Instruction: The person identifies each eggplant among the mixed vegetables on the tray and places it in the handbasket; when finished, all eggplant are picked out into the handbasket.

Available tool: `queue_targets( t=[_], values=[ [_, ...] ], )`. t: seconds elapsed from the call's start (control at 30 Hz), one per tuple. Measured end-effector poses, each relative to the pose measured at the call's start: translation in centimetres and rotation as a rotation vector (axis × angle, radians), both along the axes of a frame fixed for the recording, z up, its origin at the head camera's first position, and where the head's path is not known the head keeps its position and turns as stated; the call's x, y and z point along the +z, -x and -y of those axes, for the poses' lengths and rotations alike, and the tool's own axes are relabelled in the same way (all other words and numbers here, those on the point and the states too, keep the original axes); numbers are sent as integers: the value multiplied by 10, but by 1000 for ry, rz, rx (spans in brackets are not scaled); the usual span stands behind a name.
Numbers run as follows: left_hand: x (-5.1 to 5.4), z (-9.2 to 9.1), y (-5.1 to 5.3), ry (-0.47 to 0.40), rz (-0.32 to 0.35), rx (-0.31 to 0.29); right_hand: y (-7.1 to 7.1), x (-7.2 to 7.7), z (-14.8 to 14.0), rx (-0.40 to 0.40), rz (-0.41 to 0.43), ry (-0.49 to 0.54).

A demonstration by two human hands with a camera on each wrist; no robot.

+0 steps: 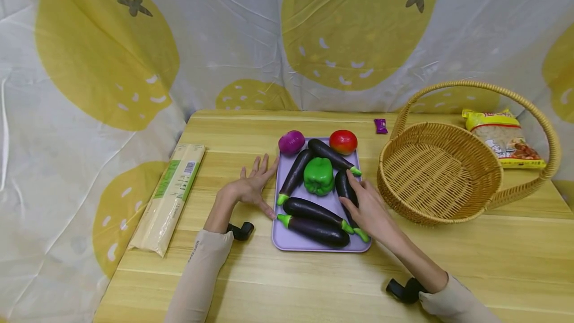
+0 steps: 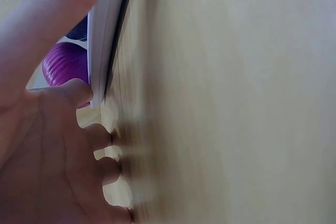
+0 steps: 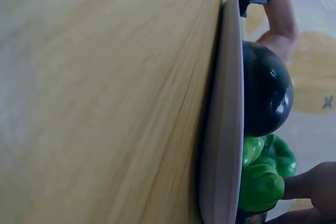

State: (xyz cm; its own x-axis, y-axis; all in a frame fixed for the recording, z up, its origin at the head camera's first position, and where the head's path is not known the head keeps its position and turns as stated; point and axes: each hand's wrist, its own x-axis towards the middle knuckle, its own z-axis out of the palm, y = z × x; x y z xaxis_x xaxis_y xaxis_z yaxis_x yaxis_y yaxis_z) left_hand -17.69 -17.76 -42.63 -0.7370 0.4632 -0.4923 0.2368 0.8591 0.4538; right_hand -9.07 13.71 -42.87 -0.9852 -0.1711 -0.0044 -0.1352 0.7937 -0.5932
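A lilac tray [image 1: 287, 239] holds several dark eggplants and a green bell pepper [image 1: 319, 176]. My right hand [image 1: 374, 213] grips the eggplant [image 1: 344, 187] on the tray's right side, thumb on one flank and fingers on the other; its green stem points toward me. With fingers spread, my left hand [image 1: 248, 188] touches the tray's left edge; in the left wrist view the thumb and index finger reach the tray wall [image 2: 102, 40]. A purple onion [image 1: 291, 142] and a red mango-like fruit [image 1: 343, 141] lie at the tray's far corners. Two eggplants [image 1: 319, 232] lie along the near side.
Right of the tray stands a wicker basket [image 1: 385, 183] with a tall handle. Behind it lies a yellow food packet [image 1: 506, 138]. A small purple wrapped sweet [image 1: 380, 126] is near the back edge. On the left lies a long noodle packet [image 1: 170, 198].
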Motion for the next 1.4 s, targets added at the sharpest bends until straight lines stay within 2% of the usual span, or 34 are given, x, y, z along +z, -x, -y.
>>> queue_targets(
  t=[0.47,0.6,0.77,0.97,1.13,1.23,1.4],
  values=[
    [1,-1,0,-7,6,-1,0,4,-4,37,8,34],
    [2,-1,-1,-10,3,-2,-5,17,-5,50,-12,54],
    [3,-1,-1,-14,2,1,-4,44,-18,80,-52,82],
    [3,-1,0,-19,-2,-2,12,88,-55,94,-49,87],
    [1,0,0,-11,-9,-6,38,119,-96,71,67,70],
    [1,0,0,-8,-12,-7,54,127,-118,61,138,52],
    [2,0,0,-10,-14,-9,72,126,-145,88,189,37]
  ],
)
